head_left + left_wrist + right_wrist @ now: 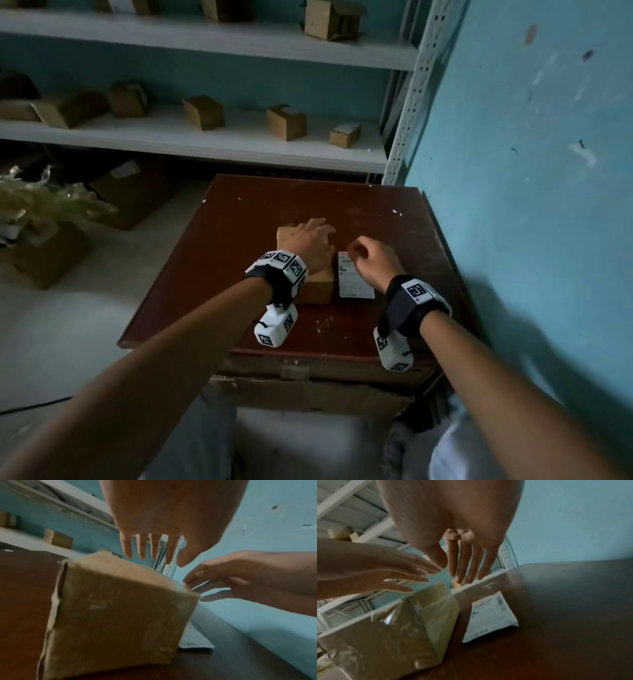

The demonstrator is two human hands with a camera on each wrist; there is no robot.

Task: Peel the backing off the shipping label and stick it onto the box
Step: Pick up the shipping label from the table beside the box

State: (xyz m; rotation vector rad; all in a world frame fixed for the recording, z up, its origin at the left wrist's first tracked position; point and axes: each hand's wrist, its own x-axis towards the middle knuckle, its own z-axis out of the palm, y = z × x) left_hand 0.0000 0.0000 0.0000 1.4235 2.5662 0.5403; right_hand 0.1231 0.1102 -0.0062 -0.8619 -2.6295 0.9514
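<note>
A small brown cardboard box (320, 289) stands on the dark red table (274, 202). My left hand (317, 236) is spread over the box top, fingers straight, holding nothing; in the left wrist view these fingers (150, 550) hover just above the box (116, 608). The white printed shipping label (354, 282) lies flat on the table right of the box, backing hidden. My right hand (358, 251) hangs above the label's far end, fingers loose and empty. The right wrist view shows the right hand (464, 574) clear of the label (491, 616) and the box (393, 628).
A blue wall (513, 171) runs close along the table's right side. White metal shelves (205, 144) behind the table carry several small cardboard boxes. Larger cartons (137, 198) and crumpled plastic (37, 202) sit on the floor at the left.
</note>
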